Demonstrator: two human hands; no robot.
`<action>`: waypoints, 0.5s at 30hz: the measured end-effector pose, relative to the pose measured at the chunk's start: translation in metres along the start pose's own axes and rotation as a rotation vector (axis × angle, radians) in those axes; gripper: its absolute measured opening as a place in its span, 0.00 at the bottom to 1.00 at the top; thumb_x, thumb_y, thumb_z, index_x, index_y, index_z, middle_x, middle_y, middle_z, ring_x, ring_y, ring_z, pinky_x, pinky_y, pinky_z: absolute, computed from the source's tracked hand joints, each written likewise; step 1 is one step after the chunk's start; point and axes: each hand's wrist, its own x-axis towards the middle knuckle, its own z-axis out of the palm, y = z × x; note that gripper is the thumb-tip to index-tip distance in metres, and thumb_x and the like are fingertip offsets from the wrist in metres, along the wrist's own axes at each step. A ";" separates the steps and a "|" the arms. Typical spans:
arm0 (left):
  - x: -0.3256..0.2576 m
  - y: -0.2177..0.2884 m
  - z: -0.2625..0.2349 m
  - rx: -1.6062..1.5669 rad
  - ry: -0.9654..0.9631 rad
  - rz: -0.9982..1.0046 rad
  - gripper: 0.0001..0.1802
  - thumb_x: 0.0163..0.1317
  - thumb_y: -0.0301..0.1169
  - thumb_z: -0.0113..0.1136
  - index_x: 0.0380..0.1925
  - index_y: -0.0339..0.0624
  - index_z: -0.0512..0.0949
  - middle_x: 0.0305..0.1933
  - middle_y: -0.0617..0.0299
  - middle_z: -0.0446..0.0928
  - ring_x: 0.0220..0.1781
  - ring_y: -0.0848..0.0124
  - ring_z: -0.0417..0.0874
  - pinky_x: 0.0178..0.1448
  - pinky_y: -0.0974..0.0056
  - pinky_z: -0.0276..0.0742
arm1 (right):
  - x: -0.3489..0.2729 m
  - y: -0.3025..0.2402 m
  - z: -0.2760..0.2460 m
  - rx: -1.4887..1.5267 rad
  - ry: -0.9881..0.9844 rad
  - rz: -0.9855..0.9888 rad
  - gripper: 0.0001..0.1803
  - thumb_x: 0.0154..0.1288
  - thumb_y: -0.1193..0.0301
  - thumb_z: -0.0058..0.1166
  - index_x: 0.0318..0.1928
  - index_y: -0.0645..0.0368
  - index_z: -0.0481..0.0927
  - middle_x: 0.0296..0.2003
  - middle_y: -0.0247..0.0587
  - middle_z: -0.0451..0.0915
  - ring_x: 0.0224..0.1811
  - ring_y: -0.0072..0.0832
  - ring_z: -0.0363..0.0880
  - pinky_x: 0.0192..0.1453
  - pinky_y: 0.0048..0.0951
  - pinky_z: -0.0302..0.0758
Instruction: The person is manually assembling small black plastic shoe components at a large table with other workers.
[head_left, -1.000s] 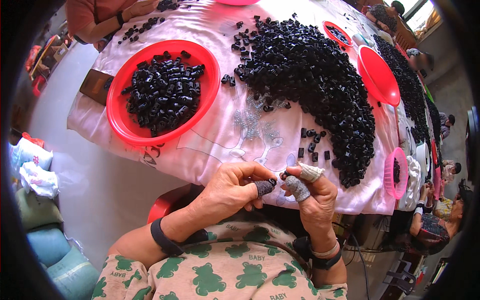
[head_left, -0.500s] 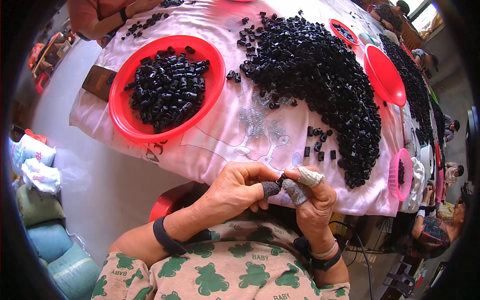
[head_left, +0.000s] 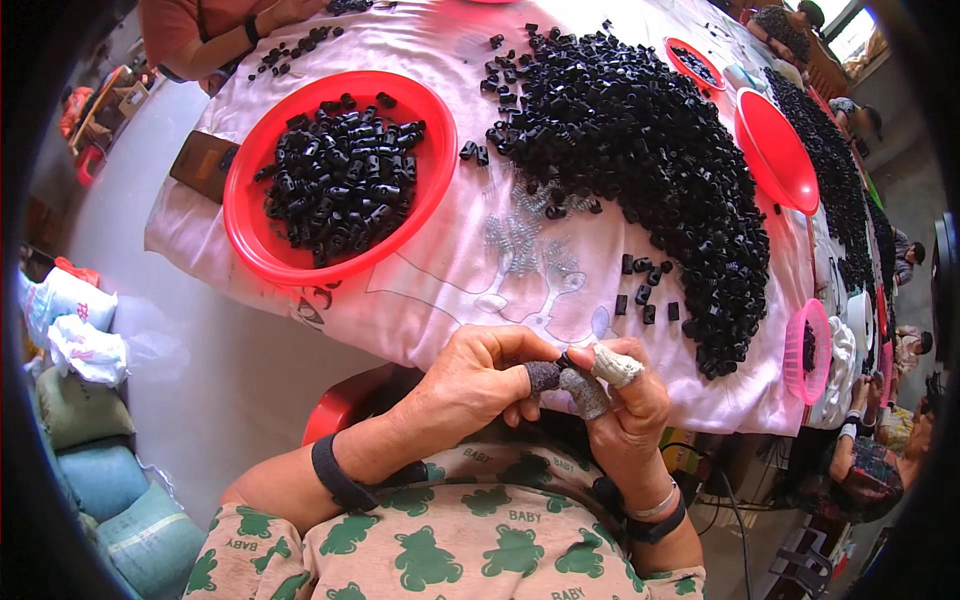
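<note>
My left hand [head_left: 475, 375] and my right hand [head_left: 630, 398] meet in front of my body at the table's near edge. Between their fingertips is a small black plastic piece [head_left: 566, 360], mostly covered; it looks like a cord lock. Both hands pinch it. Knitted finger cots, grey and off-white, wrap some fingertips. Beyond the hands lies a loose cluster of small metal springs [head_left: 525, 235]. A large heap of black cord lock pieces [head_left: 640, 150] curves over the cloth to the right, with several strays near its edge. Many more pieces fill a red basin [head_left: 240, 215] at left.
A pink-white cloth [head_left: 420, 315] covers the table. An empty-looking red basin [head_left: 775, 150] and a pink basket [head_left: 808, 350] stand right. A brown box [head_left: 203, 165] sits by the left basin. Sacks [head_left: 105, 480] lie on the floor at left. Other people work around the tables.
The view has shifted slightly, so the table's things sit a little further right. My right hand's fingers have turned slightly around the small black piece; both hands keep their pinch.
</note>
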 end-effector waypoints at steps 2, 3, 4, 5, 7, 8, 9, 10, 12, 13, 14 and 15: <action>0.000 0.000 -0.001 -0.005 -0.003 0.005 0.11 0.65 0.29 0.60 0.44 0.34 0.79 0.31 0.64 0.80 0.26 0.81 0.78 0.27 0.77 0.72 | 0.000 -0.001 0.001 -0.001 -0.010 -0.031 0.23 0.51 0.85 0.64 0.50 0.58 0.82 0.38 0.40 0.78 0.38 0.30 0.81 0.42 0.27 0.78; -0.001 0.001 -0.004 -0.021 -0.011 0.004 0.11 0.65 0.30 0.61 0.44 0.35 0.80 0.31 0.65 0.80 0.25 0.82 0.77 0.27 0.77 0.70 | 0.001 -0.005 0.002 0.002 -0.032 0.011 0.24 0.50 0.84 0.65 0.51 0.58 0.82 0.39 0.41 0.78 0.38 0.31 0.81 0.41 0.27 0.79; -0.001 0.000 -0.007 -0.037 -0.018 0.002 0.11 0.65 0.30 0.61 0.43 0.35 0.80 0.32 0.65 0.80 0.25 0.82 0.76 0.26 0.78 0.69 | 0.001 -0.008 0.003 0.005 -0.054 0.053 0.25 0.50 0.83 0.66 0.52 0.59 0.81 0.39 0.42 0.78 0.38 0.31 0.81 0.41 0.28 0.79; -0.001 0.001 -0.006 -0.033 -0.016 0.002 0.11 0.65 0.30 0.61 0.43 0.35 0.80 0.32 0.65 0.80 0.25 0.82 0.76 0.26 0.78 0.69 | 0.001 -0.009 0.003 0.009 -0.052 0.051 0.25 0.50 0.83 0.66 0.52 0.59 0.81 0.39 0.42 0.78 0.38 0.31 0.81 0.41 0.28 0.79; -0.001 0.001 -0.003 -0.085 -0.033 0.036 0.11 0.64 0.31 0.62 0.43 0.36 0.81 0.33 0.67 0.81 0.24 0.83 0.74 0.26 0.78 0.67 | 0.002 -0.011 0.004 -0.111 -0.027 -0.031 0.27 0.48 0.82 0.67 0.52 0.59 0.80 0.39 0.42 0.77 0.37 0.32 0.81 0.38 0.28 0.80; 0.000 0.001 -0.003 -0.084 -0.033 0.035 0.11 0.64 0.31 0.62 0.43 0.36 0.81 0.33 0.67 0.81 0.24 0.83 0.74 0.26 0.78 0.67 | 0.002 -0.012 0.004 -0.111 -0.026 -0.030 0.27 0.48 0.82 0.67 0.52 0.59 0.80 0.39 0.42 0.77 0.37 0.32 0.81 0.38 0.28 0.80; 0.000 0.001 -0.002 -0.077 -0.025 0.030 0.11 0.64 0.31 0.62 0.42 0.36 0.81 0.33 0.67 0.81 0.24 0.83 0.74 0.27 0.78 0.68 | 0.004 -0.012 0.004 -0.164 -0.026 -0.095 0.28 0.47 0.82 0.68 0.53 0.59 0.80 0.39 0.42 0.77 0.37 0.33 0.81 0.38 0.28 0.80; 0.000 0.001 -0.001 -0.070 -0.017 0.025 0.11 0.64 0.32 0.62 0.42 0.36 0.81 0.34 0.67 0.81 0.24 0.83 0.73 0.28 0.78 0.68 | 0.004 -0.012 0.004 -0.218 -0.027 -0.161 0.28 0.46 0.82 0.69 0.53 0.60 0.80 0.39 0.42 0.77 0.36 0.33 0.81 0.37 0.28 0.80; 0.002 -0.002 -0.002 -0.061 -0.016 0.031 0.11 0.64 0.32 0.62 0.42 0.37 0.81 0.33 0.68 0.81 0.24 0.83 0.73 0.28 0.78 0.68 | 0.003 -0.010 0.004 -0.233 -0.027 -0.162 0.29 0.45 0.82 0.69 0.52 0.60 0.80 0.39 0.43 0.76 0.36 0.34 0.81 0.37 0.29 0.80; 0.002 -0.003 -0.002 -0.053 -0.012 0.037 0.11 0.64 0.32 0.62 0.42 0.37 0.81 0.33 0.68 0.81 0.25 0.83 0.73 0.29 0.77 0.68 | 0.003 -0.009 0.004 -0.248 -0.031 -0.163 0.29 0.44 0.82 0.69 0.52 0.60 0.80 0.39 0.43 0.76 0.35 0.35 0.81 0.37 0.30 0.80; 0.002 -0.003 -0.002 -0.052 -0.012 0.036 0.11 0.64 0.32 0.62 0.42 0.37 0.81 0.33 0.68 0.81 0.25 0.83 0.73 0.29 0.77 0.68 | 0.003 -0.009 0.004 -0.247 -0.029 -0.162 0.29 0.44 0.82 0.69 0.52 0.60 0.80 0.39 0.43 0.76 0.35 0.35 0.81 0.37 0.30 0.80; 0.002 -0.002 -0.002 -0.024 -0.008 0.046 0.11 0.64 0.31 0.62 0.42 0.37 0.81 0.32 0.69 0.80 0.25 0.83 0.72 0.29 0.78 0.68 | 0.003 -0.009 0.005 -0.250 -0.028 -0.152 0.29 0.44 0.82 0.69 0.51 0.60 0.80 0.39 0.43 0.76 0.35 0.36 0.81 0.36 0.31 0.80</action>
